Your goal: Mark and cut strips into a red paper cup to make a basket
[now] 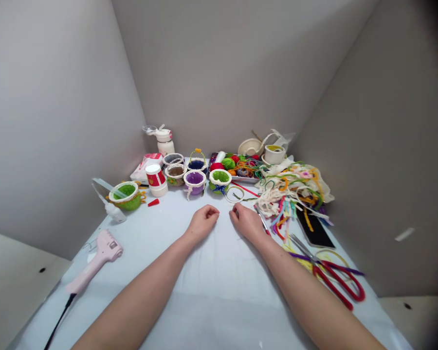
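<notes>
Left hand (203, 221) and right hand (246, 221) curled closed, slightly apart, above table (211, 296). Beyond them, purple pot (194, 183) and blue-bowed green pot (219, 185) side by side; scissors (317, 266) beside right forearm (295, 272).

Lettering — none that can be read.

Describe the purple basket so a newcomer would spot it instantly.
Across the pale table, look past the left hand. The purple basket stands left of the green basket with a blue bow. It alone among the baskets is purple.
</notes>
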Available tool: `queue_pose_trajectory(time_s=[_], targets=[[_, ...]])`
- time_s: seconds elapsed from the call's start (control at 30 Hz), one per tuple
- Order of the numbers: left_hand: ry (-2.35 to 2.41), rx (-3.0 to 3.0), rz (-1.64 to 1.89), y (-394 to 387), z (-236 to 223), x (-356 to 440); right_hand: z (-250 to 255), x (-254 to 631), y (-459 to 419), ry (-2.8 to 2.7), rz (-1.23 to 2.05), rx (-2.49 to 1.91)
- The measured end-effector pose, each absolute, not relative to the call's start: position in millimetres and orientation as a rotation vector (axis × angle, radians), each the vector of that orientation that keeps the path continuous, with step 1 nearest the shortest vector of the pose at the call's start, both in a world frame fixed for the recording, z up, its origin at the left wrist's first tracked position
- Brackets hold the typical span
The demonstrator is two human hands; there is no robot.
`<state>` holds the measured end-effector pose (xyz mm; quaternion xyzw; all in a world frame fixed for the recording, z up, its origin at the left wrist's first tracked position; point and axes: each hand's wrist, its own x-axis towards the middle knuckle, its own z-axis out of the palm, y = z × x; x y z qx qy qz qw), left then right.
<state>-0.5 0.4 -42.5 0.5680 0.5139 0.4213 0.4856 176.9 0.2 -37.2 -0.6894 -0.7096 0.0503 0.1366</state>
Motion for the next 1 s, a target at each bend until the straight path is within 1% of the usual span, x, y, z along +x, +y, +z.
queue_pose_trajectory(time_s=[0.3,0.73,0.87,1.0], targets=[[1.299,1.589,0.965,4.3,-44.5,0.9,-45.1,180.6,0.4,-2.005,0.103,-1.973],[1.304,1.677,0.921,-2.1,-43.0,-0.8,-47.9,185.5,1.1,-1.978,0.141,-1.819],[1.292,1.692,0.903,-3.0,-42.6,-0.4,-31.5,187.1,4.2,-1.932,0.092,-1.695],[1.276,1.701,0.902,-3.5,-40.9,0.4,-2.3,177.6,24.4,-1.942,-0.079,-1.389]])
